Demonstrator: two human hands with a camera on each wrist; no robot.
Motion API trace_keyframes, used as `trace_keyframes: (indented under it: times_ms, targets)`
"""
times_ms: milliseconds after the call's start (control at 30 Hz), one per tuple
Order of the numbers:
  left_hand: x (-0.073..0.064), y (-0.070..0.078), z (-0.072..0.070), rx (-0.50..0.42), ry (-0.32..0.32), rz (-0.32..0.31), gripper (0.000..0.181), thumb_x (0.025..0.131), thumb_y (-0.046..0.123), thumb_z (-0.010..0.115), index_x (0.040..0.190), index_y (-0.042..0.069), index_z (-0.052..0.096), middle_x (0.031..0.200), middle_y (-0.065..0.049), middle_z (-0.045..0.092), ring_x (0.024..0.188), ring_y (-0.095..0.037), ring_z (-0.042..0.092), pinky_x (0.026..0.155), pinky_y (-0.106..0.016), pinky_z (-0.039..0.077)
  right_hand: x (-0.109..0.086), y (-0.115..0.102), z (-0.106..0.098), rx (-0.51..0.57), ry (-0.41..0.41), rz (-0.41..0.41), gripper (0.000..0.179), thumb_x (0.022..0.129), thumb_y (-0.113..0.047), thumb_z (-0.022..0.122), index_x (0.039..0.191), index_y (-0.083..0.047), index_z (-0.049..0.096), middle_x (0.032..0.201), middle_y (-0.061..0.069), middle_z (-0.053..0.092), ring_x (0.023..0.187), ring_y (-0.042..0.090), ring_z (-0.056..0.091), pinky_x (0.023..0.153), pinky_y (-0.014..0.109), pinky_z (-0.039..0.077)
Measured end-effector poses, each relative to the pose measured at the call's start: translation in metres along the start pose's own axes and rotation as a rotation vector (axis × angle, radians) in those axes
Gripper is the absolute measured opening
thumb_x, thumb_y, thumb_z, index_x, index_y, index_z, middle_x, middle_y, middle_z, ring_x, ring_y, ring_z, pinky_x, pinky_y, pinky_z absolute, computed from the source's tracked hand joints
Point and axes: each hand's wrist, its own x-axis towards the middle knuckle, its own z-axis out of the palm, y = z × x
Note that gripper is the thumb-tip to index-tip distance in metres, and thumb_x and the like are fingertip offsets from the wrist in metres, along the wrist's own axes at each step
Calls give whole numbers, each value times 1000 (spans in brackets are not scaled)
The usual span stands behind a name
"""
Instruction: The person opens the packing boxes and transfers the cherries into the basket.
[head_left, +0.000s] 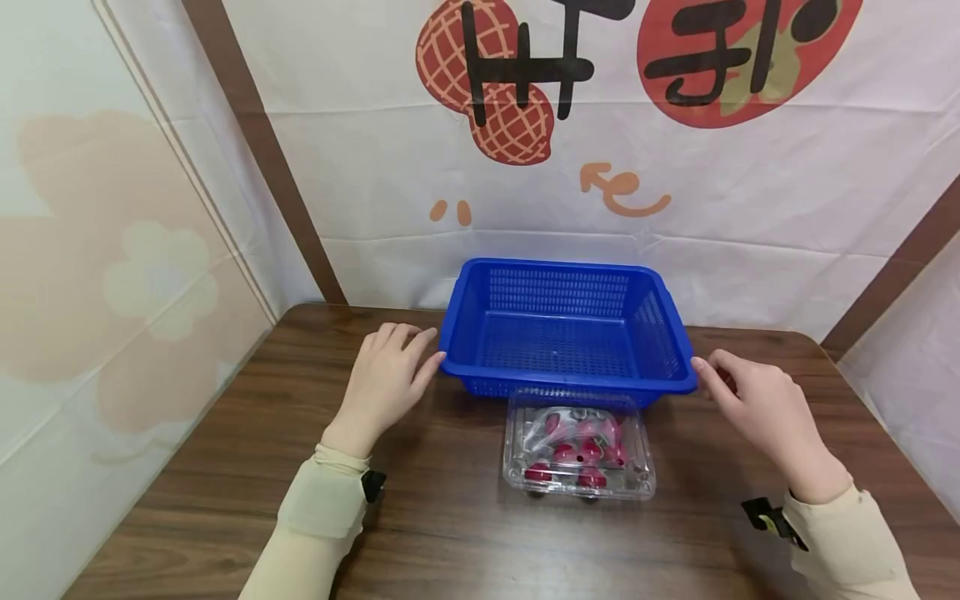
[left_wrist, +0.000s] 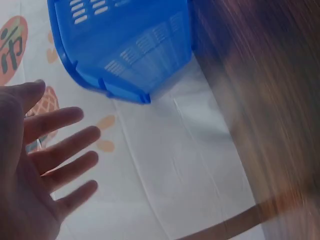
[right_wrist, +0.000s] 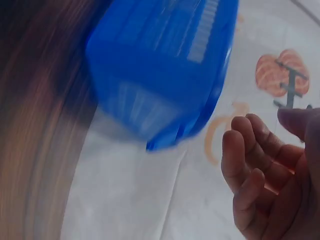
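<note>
A blue plastic basket with slotted walls stands upright toward the back of the table. Beside its left end is my left hand, palm down in the head view. The left wrist view shows those fingers spread, with a gap between them and the basket. My right hand is by the basket's right end, its fingers loosely bent and holding nothing; the right wrist view shows it apart from the basket. In front of the basket sits a clear plastic clamshell box holding several red and pink pieces.
The brown wooden table meets a white printed cloth behind the basket. Another cloth panel hangs along the left side. Dark straps or devices sit at both wrists.
</note>
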Motion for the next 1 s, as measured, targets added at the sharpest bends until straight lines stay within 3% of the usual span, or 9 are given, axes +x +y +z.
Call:
trace_keyframes:
  times_ms: [167, 400, 633, 833, 1000]
  targets:
    - [5, 8, 3, -1, 124, 80, 30, 90, 28, 60, 111, 7, 67, 102, -12, 60, 92, -30, 54, 72, -41, 45, 0, -18, 3, 111, -10, 43, 29, 97, -33, 52, 72, -20, 60, 59, -10, 58, 47, 1, 45, 44, 22, 35]
    - [8, 24, 2, 11, 256, 215, 19, 83, 13, 68, 100, 4, 66, 89, -11, 59, 78, -28, 53, 61, -36, 43, -2, -43, 7, 250, -35, 171, 36, 97, -39, 48, 71, -18, 62, 61, -7, 61, 51, 6, 56, 50, 21, 45]
    - [10, 38, 2, 48, 240, 355, 9, 88, 9, 58, 92, 4, 64, 85, -9, 58, 74, -24, 52, 58, -32, 39, -4, -65, 15, 356, -114, 219, 42, 98, -42, 46, 75, -13, 66, 63, -4, 64, 52, 9, 60, 50, 22, 48]
    - [9, 52, -3, 78, 246, 490, 22, 91, 1, 44, 85, 5, 64, 80, -6, 56, 70, -22, 49, 56, -28, 36, -8, -91, 26, 566, -227, 220, 36, 98, -38, 49, 80, -12, 67, 63, -3, 66, 51, 9, 62, 48, 26, 52]
    - [5, 64, -6, 93, 244, 563, 29, 97, 3, 37, 84, 6, 63, 81, -5, 55, 69, -20, 48, 57, -27, 36, -9, -110, 35, 677, -343, 219, 31, 97, -34, 51, 83, -13, 68, 65, -1, 68, 52, 11, 64, 50, 31, 55]
